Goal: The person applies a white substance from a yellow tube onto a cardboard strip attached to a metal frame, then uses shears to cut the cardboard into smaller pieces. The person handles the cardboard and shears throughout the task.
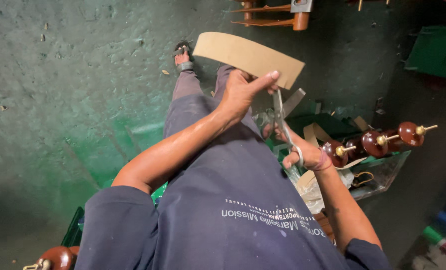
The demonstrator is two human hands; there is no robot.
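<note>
A seated person's left hand (243, 90) pinches a curved strip of brown cardboard (248, 57) above the knees, while the right hand (298, 150) grips metal scissors (281, 122), blades at the strip's lower edge. Brown ceramic insulators (378, 142) lie in a tray just beside the right hand.

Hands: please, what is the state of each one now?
Left hand: closed on the cardboard strip, thumb on top.
Right hand: closed on the scissors, fingers through the handles.
</note>
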